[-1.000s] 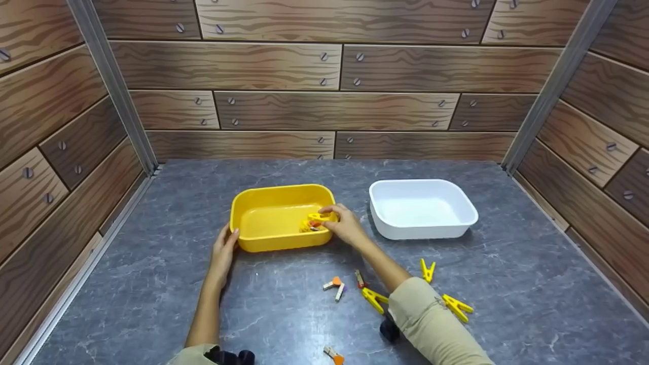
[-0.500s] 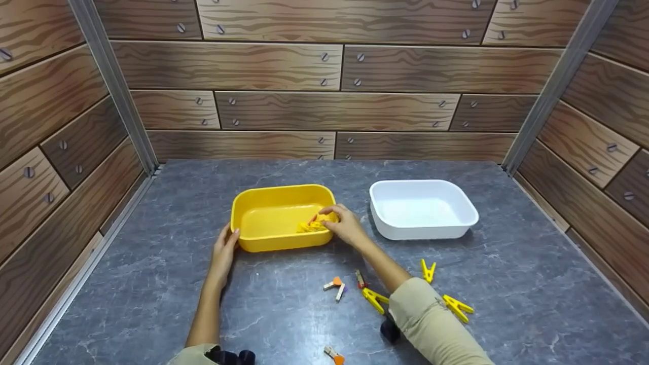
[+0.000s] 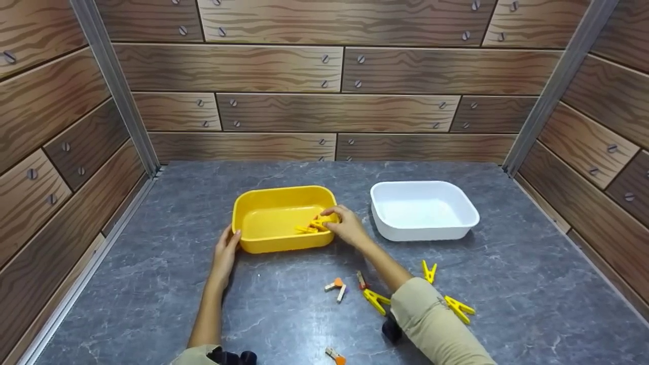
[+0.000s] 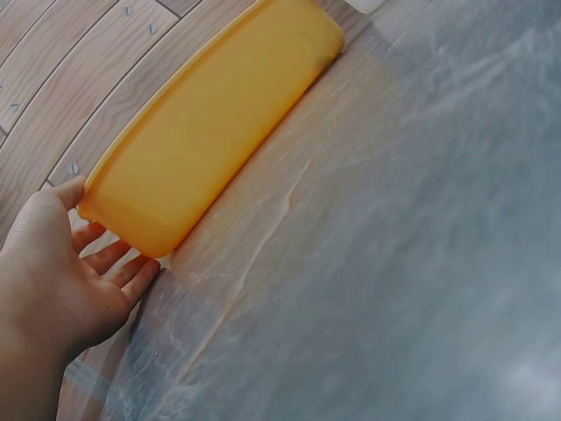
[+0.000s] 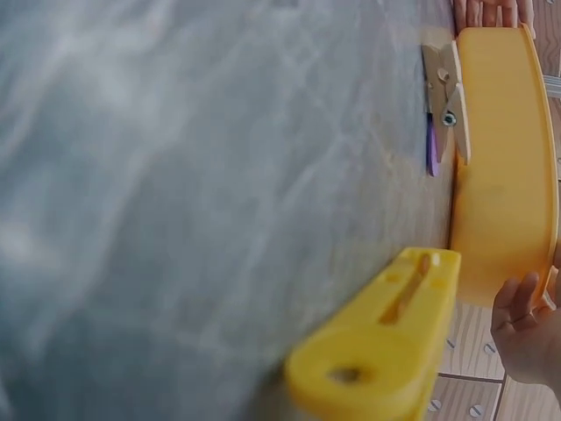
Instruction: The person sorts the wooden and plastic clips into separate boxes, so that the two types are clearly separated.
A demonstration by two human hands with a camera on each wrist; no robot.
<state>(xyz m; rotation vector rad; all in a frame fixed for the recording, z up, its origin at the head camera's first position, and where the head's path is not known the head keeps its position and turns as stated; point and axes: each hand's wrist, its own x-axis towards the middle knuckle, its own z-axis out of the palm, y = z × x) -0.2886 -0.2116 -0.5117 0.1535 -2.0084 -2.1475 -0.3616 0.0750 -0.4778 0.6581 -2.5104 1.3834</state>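
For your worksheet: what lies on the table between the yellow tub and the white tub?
Nothing: the head view shows bare grey table between the yellow tub and white tub.

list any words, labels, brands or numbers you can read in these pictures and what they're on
No text, number or logo can be read in any view.
Yellow tub: plain, no label showing.
White tub: plain, no label showing.
Yellow clothespins on the table: no marking visible, even on the close one in the right wrist view.
Wood-print walls: only printed screws and grain, no writing.
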